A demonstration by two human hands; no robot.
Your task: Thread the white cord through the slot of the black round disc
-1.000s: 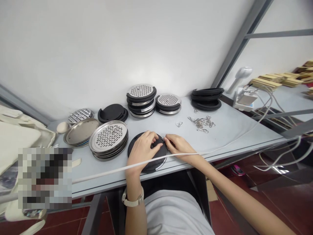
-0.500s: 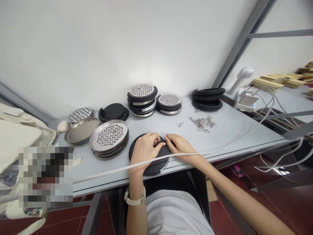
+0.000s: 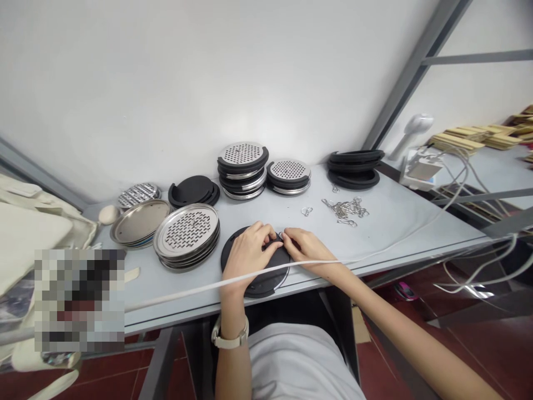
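Right grip (image 3: 306, 246) pinched on small metal piece (image 3: 281, 235) at rim of black disc (image 3: 262, 286), lower centre; left grip (image 3: 247, 253) over disc, closure unclear. Almost nothing shifted; same step seemingly unfinished.

This looks like a workshop or small assembly room. Stacks of perforated metal plates (image 3: 188, 230) and black discs (image 3: 194, 190) share a grey table (image 3: 395, 214) with loose metal clips (image 3: 343, 210), and boards (image 3: 457, 143) lie in piles beyond a metal frame (image 3: 408, 83).
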